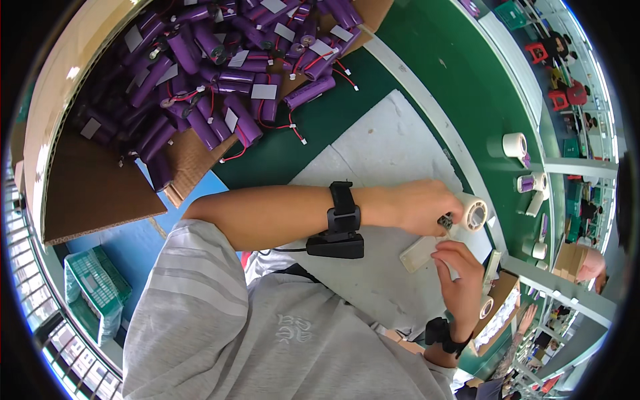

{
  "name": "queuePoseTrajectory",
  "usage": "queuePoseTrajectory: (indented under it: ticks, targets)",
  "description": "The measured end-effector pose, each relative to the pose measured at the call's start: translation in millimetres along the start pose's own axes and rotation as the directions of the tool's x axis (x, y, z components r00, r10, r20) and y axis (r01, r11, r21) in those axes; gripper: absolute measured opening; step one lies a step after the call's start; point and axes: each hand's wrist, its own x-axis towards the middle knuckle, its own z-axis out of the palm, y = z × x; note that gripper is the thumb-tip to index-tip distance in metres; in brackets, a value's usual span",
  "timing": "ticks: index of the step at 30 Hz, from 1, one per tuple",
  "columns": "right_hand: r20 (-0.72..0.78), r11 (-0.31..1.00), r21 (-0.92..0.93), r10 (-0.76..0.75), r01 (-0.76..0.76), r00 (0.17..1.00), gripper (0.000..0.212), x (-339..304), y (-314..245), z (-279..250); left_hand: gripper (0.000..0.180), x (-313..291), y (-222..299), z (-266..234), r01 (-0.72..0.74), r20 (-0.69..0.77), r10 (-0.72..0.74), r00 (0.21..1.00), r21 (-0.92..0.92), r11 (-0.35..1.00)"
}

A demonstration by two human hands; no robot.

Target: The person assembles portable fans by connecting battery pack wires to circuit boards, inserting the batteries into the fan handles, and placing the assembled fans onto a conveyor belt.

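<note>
My left hand (423, 208) reaches across from the left, its fingers curled around a small dark-grey and greenish piece (445, 220) that is mostly hidden. Just below it, my right hand (461, 275) is bent in at the wrist, thumb and index finger closed in a pinch. What the pinch holds is too small to make out. By the right fingertips a flat cream-coloured block (417, 255) lies slanted on the white work sheet (373, 143); I cannot tell whether they touch it. A roll of tape (475, 215) stands right beside my left knuckles.
At upper left, a large cardboard box (100, 193) spills purple battery packs (243, 123) with red leads and white plugs onto the green bench (257, 167). More tape rolls (515, 145) stand along the far right. A green basket (100, 283) sits at lower left. Another person's hand (528, 319) shows at right.
</note>
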Motion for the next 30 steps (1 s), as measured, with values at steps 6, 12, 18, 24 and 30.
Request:
queuePoseTrajectory:
  ticks: [6,12,18,24,30]
  targets:
    - [0.049,0.993,0.074,-0.093,0.089,0.994,0.027,66,-46,-36,0.029,-3,-8,7,-0.005,-0.042,0.003,0.999,-0.03,1.0]
    - [0.314,0.935,0.253,-0.322,0.248,0.893,0.043,178,-83,-16,0.031,-1,-4,-1,0.005,-0.032,-0.003,0.999,0.067,0.998]
    - [0.205,0.862,-0.078,-0.478,0.501,0.854,0.035,275,-92,39,0.031,3,-8,6,0.051,-0.016,-0.05,0.999,0.015,0.999]
    - [0.302,0.913,-0.125,-0.337,0.387,0.892,0.026,277,-115,38,0.028,-4,-11,12,0.062,-0.049,-0.063,0.997,-0.008,0.998]
    - [0.002,0.857,0.373,-0.385,0.356,0.923,0.021,208,-76,-48,0.019,-4,-5,2,0.051,0.027,-0.052,0.998,0.023,0.998]
